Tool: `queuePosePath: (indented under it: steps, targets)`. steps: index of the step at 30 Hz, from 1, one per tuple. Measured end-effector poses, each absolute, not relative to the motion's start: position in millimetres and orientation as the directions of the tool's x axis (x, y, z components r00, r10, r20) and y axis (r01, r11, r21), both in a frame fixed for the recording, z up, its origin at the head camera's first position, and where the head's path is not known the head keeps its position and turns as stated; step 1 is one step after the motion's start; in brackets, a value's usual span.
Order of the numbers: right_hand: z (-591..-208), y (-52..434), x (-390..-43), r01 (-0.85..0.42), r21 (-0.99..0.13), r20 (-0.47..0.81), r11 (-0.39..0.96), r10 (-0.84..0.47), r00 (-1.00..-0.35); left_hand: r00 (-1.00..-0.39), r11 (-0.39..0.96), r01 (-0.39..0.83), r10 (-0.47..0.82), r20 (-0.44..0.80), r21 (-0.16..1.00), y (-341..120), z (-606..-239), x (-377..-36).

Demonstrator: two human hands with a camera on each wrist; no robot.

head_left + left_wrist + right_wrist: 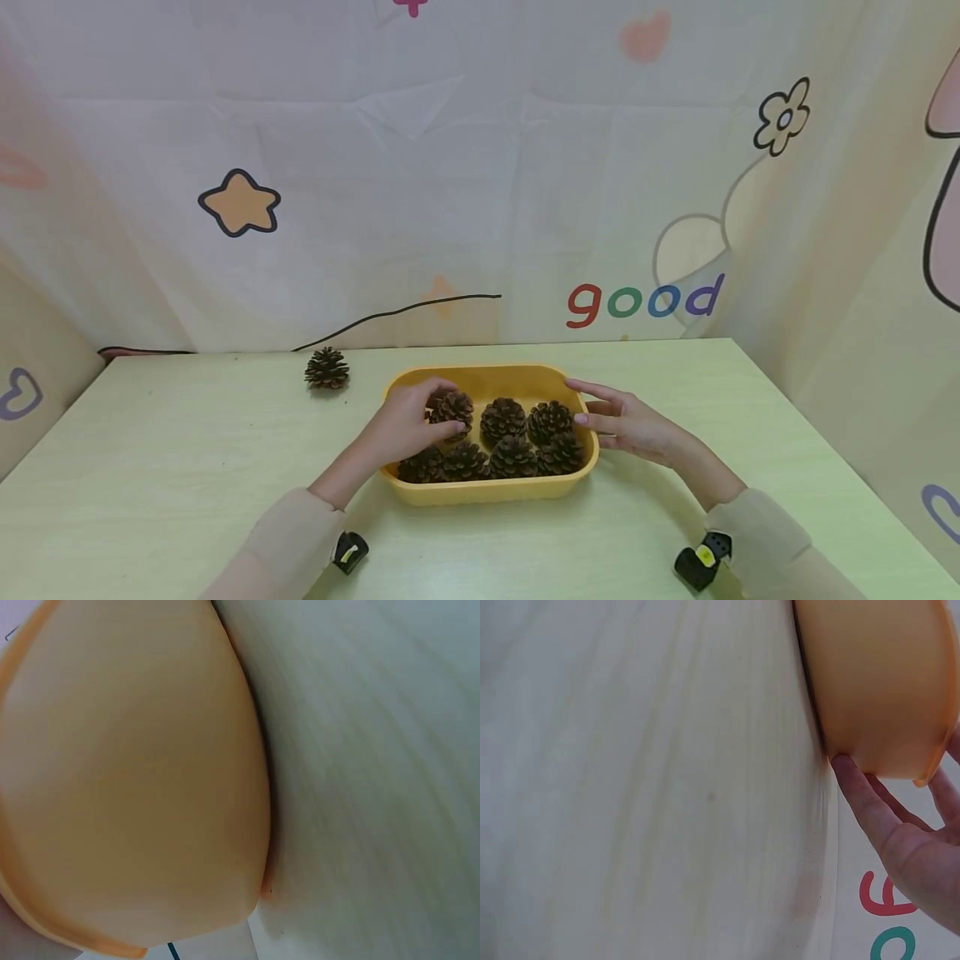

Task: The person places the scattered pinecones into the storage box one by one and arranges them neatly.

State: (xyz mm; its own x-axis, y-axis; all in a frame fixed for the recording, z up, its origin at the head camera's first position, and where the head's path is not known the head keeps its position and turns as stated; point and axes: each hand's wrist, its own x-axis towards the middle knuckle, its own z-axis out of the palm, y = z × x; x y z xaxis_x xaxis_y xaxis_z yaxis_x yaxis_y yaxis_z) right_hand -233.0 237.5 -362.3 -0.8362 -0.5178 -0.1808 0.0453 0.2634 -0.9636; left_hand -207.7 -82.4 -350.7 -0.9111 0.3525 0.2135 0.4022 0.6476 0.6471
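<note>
A yellow plastic bin (480,493) stands on the table with several brown pine cones (513,457) in it. My left hand (408,425) reaches over the bin's left end and holds a pine cone (454,410) between thumb and fingers. At the right end, my right hand (637,425) holds the bin, its thumb over the rim and its fingers spread along the outside. One fingertip meets the bin wall (877,682) near its base in the right wrist view. Only the outer wall (142,780) fills the left wrist view, so the left fingers are hidden there.
A single pine cone (327,368) sits by the table's back edge, left of the bin. The pale wooden table (187,467) ends against a printed cloth backdrop (337,208) behind, and cloth also hangs at both sides.
</note>
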Motion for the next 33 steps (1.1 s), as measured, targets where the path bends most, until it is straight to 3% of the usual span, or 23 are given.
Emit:
queuePosePath:
  steps: [15,26,33]
  targets:
    - [-363.2,237.3,-233.1,0.057,-0.959,-0.195,0.277,-0.498,-0.845,-0.909,0.684,0.384,0.396,0.126,0.621,-73.3,-355.8,-218.3]
    - [-362.1,236.7,-233.5,0.051,-0.963,-0.186,0.266,-0.513,-0.838,-0.894,0.615,0.361,0.443,0.072,0.701,-75.8,-356.7,-220.7]
    - [-363.2,237.5,-234.2,0.05,-0.963,-0.184,0.263,-0.515,-0.837,-0.891,0.623,0.369,0.449,0.071,0.69,-75.5,-356.9,-221.4]
